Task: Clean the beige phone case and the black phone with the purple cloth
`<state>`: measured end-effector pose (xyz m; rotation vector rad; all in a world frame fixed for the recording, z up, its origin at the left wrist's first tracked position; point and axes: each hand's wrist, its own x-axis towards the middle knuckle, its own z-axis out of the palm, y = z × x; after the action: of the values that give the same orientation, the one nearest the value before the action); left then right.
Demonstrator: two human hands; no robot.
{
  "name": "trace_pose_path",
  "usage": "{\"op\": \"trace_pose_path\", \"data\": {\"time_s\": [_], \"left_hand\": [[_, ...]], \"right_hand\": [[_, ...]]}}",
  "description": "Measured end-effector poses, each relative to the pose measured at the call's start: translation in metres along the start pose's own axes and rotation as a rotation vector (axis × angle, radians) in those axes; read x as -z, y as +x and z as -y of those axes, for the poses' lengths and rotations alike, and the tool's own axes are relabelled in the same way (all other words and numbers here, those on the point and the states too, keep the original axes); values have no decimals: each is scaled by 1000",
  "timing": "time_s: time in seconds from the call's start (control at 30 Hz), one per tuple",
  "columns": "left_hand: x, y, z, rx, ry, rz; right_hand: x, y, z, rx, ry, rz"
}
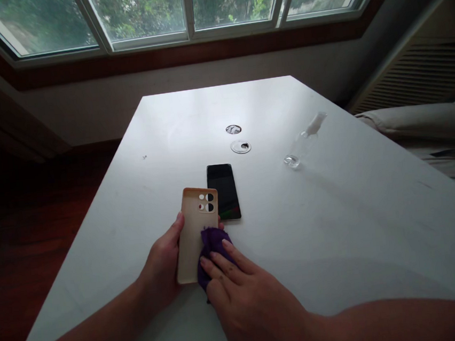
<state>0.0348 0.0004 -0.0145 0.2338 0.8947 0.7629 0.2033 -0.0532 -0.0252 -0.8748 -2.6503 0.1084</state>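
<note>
Both your forearms run out of frame. Your right hand (249,291) presses the purple cloth (215,241) onto the case (195,232), fingers flat on it, thumb hard to make out. Your left hand (161,260) clasps the case between thumb and mostly hidden fingers. The case sits nearer you than the phone (223,189) and left of it, covering part of its edge. Beyond the phone are two round fittings (235,149); to its right, farther off, is a clear bottle (305,141), contents indistinct. The window (140,12), well beyond the phone, is cut off above.
</note>
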Motion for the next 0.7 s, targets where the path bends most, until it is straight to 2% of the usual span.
{"op": "trace_pose_path", "data": {"time_s": [0.27, 0.43, 0.7], "left_hand": [[-2, 1, 0, -23, 88, -162], [-1, -3, 0, 7, 104, -131], [-1, -6, 0, 2, 167, -168]], "right_hand": [[5, 7, -7, -105, -38, -31], [7, 12, -13, -166, -72, -13], [9, 22, -36, -262, -120, 27]]}}
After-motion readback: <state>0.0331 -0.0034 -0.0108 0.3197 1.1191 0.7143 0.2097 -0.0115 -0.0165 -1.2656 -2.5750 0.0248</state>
